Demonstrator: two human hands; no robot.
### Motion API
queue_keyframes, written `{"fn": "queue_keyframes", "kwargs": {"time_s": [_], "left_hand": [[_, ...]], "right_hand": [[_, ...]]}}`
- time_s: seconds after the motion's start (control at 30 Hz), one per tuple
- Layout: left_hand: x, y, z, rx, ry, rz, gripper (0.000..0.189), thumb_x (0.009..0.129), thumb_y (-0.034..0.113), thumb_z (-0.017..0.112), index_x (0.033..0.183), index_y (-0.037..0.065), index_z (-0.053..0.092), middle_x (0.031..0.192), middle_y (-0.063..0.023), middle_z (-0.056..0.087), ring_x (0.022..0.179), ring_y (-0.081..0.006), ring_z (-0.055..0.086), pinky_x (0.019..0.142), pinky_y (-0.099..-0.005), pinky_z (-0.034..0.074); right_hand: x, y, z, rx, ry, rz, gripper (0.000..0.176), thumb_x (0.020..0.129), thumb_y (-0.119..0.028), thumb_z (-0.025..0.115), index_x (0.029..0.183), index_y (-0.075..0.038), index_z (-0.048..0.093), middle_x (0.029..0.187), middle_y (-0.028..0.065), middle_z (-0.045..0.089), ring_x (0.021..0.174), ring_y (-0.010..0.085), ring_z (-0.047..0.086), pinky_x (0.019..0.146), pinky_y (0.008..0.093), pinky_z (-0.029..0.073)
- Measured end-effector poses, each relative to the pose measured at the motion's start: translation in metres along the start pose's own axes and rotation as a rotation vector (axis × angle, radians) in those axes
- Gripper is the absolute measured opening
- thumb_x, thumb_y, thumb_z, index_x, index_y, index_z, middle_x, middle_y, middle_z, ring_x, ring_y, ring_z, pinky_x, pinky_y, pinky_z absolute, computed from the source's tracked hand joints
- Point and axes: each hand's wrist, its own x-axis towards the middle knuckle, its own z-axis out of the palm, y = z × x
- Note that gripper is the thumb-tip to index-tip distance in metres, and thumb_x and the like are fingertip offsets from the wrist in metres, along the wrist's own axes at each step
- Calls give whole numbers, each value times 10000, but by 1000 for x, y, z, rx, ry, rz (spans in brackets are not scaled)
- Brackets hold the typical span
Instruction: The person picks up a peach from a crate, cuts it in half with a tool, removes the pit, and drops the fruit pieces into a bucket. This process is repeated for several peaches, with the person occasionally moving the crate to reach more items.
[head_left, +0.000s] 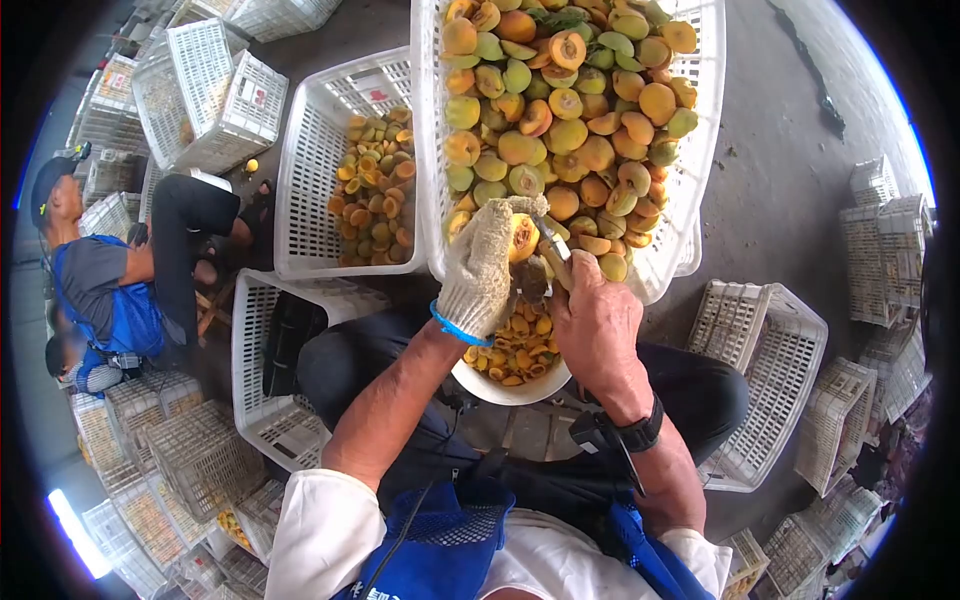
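My left hand [478,268], in a pale knitted glove with a blue cuff, is closed around a peach half [524,238] whose reddish cut face shows. My bare right hand [600,318] grips a small knife [551,238] with a metal end, close to that peach half; its exact tip shape is hard to make out. Directly below both hands, a white bowl [512,392] holds yellow peach pieces [515,352]. Just beyond the hands stands a white crate [708,120] heaped with peach halves [590,150], green to orange.
Left of the full crate, another white crate [300,180] contains hollowed peach halves [375,190]. Crates stand beside my legs, one at left [250,350] and one at right [790,400]. A co-worker [110,270] sits at far left. Stacked crates [205,460] line the surroundings.
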Motion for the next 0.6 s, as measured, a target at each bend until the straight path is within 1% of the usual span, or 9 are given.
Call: {"fn": "queue_keyframes", "kwargs": {"time_s": [0.07, 0.2, 0.27, 0.3, 0.37, 0.4, 0.47, 0.5, 0.6], "left_hand": [[-1, 2, 2, 80, -7, 89, 423, 1128, 435, 486, 1306, 87, 649, 1116, -29, 709, 915, -113, 699, 711, -268, 588], [3, -7, -6, 109, 32, 85, 392, 1129, 419, 492, 1271, 93, 657, 1034, -21, 717, 845, -109, 703, 660, -253, 577], [2, -8, -5, 175, 140, 87, 392, 1128, 426, 487, 1215, 89, 667, 930, -16, 715, 703, -97, 682, 549, -236, 543], [1, -5, -6, 175, 138, 85, 392, 1128, 426, 487, 1215, 89, 667, 930, -16, 715, 703, -97, 682, 549, -236, 543], [2, 2, -9, 406, 22, 158, 416, 1119, 455, 490, 1162, 85, 677, 882, -15, 708, 602, -79, 641, 460, -224, 492], [1, 6, -8, 405, 21, 154, 416, 1119, 455, 490, 1162, 85, 677, 882, -15, 708, 602, -79, 641, 460, -224, 492], [-1, 13, -5, 338, 2, 20, 450, 1110, 483, 491, 1139, 79, 686, 857, -18, 704, 540, -73, 605, 424, -217, 461], [3, 12, -7, 427, -25, 99, 472, 1105, 494, 489, 1126, 72, 698, 860, -22, 703, 574, -67, 611, 439, -214, 460], [2, 17, -10, 525, -116, 116, 483, 1108, 485, 483, 1124, 60, 711, 876, -33, 712, 612, -62, 615, 454, -213, 463]], "right_hand": [[0, -1, 4, -24, 22, -23, 244, 889, -77, 653, 1098, -30, 534, 864, 221, 685, 758, 463, 680, 638, 552, 510], [-2, -5, 8, -143, -24, -45, 166, 943, -78, 575, 1094, -21, 536, 868, 180, 654, 719, 415, 687, 618, 526, 527], [-3, -7, 9, -177, -51, -48, 147, 958, -84, 553, 1088, -17, 535, 859, 169, 643, 699, 399, 686, 609, 516, 531], [-4, -7, 9, -196, -50, -67, 141, 962, -90, 549, 1077, -12, 530, 856, 166, 638, 693, 392, 685, 600, 510, 530], [-6, -7, 8, -217, -53, -80, 137, 966, -97, 545, 1067, -7, 525, 854, 164, 634, 686, 386, 684, 591, 504, 529], [-7, -7, 6, -228, -80, -84, 133, 962, -98, 548, 1056, -7, 523, 853, 164, 634, 688, 386, 686, 590, 505, 529], [-10, -7, 3, -238, -108, -84, 129, 959, -98, 552, 1046, -8, 522, 852, 164, 635, 690, 386, 688, 588, 506, 529], [-11, -7, 1, -225, -116, -84, 117, 951, -86, 548, 1034, -7, 525, 837, 173, 639, 695, 396, 685, 597, 512, 530], [-12, -1, -4, -175, -132, -86, 116, 918, -68, 566, 1009, -7, 528, 803, 197, 648, 702, 424, 677, 613, 531, 532]]}}
